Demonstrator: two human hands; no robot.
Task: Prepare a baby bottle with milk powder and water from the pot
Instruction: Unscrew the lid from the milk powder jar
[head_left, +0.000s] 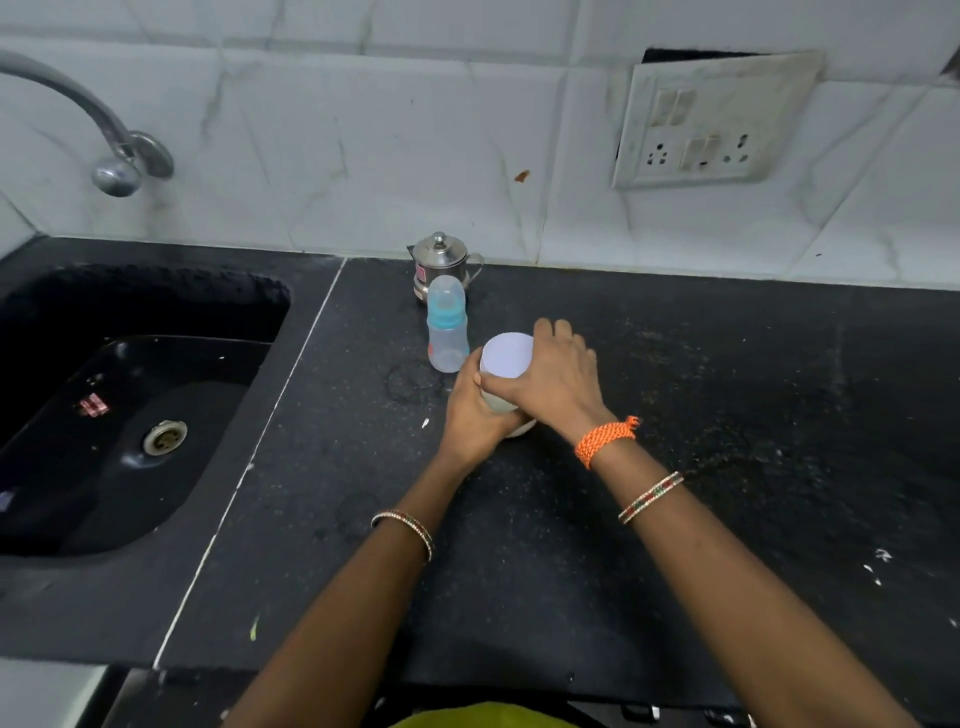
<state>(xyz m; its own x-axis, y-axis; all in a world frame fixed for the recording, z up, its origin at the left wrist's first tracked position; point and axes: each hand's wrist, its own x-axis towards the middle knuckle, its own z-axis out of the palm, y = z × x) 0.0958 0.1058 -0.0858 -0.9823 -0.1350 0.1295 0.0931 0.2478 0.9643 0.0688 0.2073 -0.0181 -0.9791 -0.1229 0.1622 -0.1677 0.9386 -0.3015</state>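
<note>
- Two hands meet on a white container (506, 358) on the black table (675, 415), just beside the capped baby bottle (447, 325).
- Left hand (475, 410) fingers wrap its body.
- Right hand (558, 374) fingers curl over its lid.
- Steel pot (442, 262) stands behind the bottle.

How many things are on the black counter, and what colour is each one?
Silver: 1, the steel pot
Clear with blue: 1, the baby bottle
White: 1, the jar, held by the left hand and the right hand
Total: 3
</note>
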